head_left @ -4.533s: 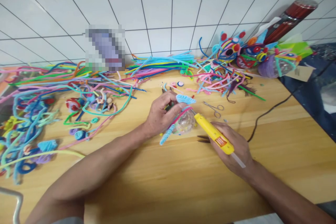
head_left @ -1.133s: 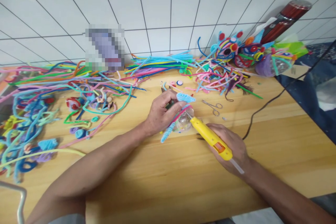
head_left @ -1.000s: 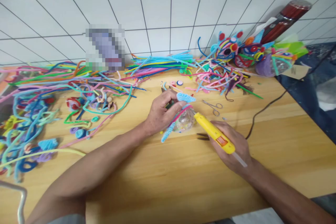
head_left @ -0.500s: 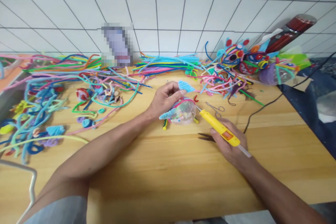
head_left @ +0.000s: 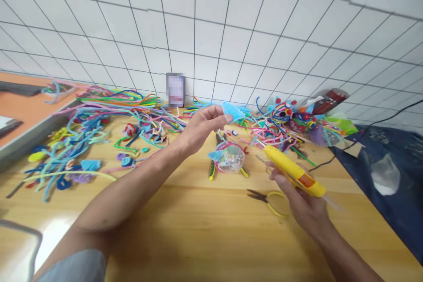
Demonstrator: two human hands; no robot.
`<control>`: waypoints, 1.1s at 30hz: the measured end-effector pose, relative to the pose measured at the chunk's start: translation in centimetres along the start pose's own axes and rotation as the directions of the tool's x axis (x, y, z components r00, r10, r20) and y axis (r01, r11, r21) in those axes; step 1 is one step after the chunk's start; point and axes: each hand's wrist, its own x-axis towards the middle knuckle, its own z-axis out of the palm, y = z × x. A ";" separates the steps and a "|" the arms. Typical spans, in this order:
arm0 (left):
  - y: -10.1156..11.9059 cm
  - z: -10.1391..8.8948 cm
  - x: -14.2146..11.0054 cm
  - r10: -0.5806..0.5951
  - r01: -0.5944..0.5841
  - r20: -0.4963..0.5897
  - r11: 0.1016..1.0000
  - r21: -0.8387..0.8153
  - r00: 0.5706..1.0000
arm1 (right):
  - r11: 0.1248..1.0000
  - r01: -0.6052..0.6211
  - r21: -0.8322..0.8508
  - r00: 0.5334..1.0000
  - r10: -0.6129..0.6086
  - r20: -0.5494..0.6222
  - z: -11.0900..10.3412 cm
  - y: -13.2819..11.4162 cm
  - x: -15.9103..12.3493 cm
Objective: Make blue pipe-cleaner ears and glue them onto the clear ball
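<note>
My left hand [head_left: 206, 125] pinches a light-blue triangular pipe-cleaner piece [head_left: 233, 112] between thumb and fingers, raised over the table. My right hand [head_left: 302, 198] is wrapped round a yellow hot glue gun [head_left: 292, 169], its metal nozzle pointing up and left, a clear glue stick sticking out behind. Below and between the hands, a clear plastic ball [head_left: 233, 159] with colourful bits inside rests on the table. A pink band runs round it, and a second blue triangle [head_left: 215, 155] sits on its left side. Yellow-and-dark handles show on both sides beneath the ball.
Yellow-handled scissors [head_left: 269, 198] lie in front of the right hand. Loose pipe cleaners [head_left: 76, 136] spread over the left, with more along the wall. Decorated balls [head_left: 282, 112] and a dark red cylinder [head_left: 330, 100] stand back right. A phone [head_left: 176, 90] leans on the wall; a black cord [head_left: 373, 125] crosses the right.
My left hand has lifted the blue triangle up and away from the ball. The glue gun has drawn back to the right of the ball. The view has tilted up.
</note>
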 end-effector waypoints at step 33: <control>1.2 1.0 -0.6 -0.139 0.140 0.022 0.958 -0.251 0.990 | 0.940 0.320 -0.115 0.946 -0.324 -0.014 2.7 -3.1 6.1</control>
